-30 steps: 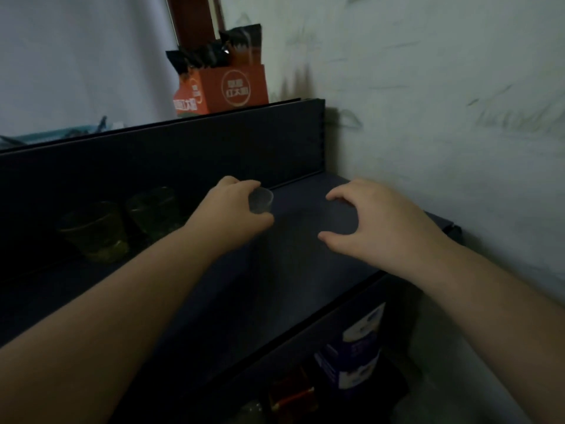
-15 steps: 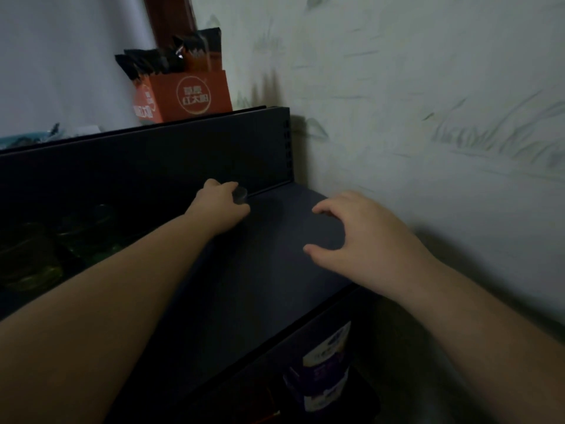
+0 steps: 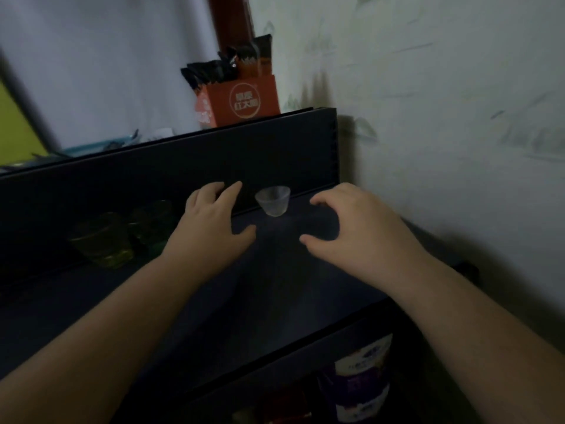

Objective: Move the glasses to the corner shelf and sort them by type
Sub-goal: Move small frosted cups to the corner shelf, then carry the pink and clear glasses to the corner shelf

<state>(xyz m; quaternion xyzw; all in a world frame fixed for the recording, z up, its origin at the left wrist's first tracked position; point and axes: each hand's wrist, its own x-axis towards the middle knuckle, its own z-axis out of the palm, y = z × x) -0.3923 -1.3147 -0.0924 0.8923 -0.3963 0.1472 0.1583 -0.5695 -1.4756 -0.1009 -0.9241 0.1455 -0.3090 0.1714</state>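
Head view: small frosted cup (image 3: 273,200) upright on the dark corner shelf (image 3: 275,301), mouth up, long axis vertical, wider at the rim than at the base, set against the shelf's back panel near the wall corner. Left hand (image 3: 211,224) just left of the cup, fingers spread wide, thumb out toward it, not touching, holding nothing. Right hand (image 3: 357,231) just right of the cup, fingers loosely curled and apart, thumb pointing toward the cup, palm down over the shelf, holding nothing. Cup between the two hands, free of both.

Further left of the cup, beyond the left hand, two green glasses (image 3: 122,237) upright side by side against the same back panel, dim and blurred. Above and behind the cup, on the ledge over the back panel, an orange box (image 3: 241,102) with dark packets sticking up out of it. Below and right of the cup, under the shelf's front edge, a white and purple package (image 3: 362,381), label too blurred to read. Scuffed pale wall (image 3: 458,117) to the right of the cup.
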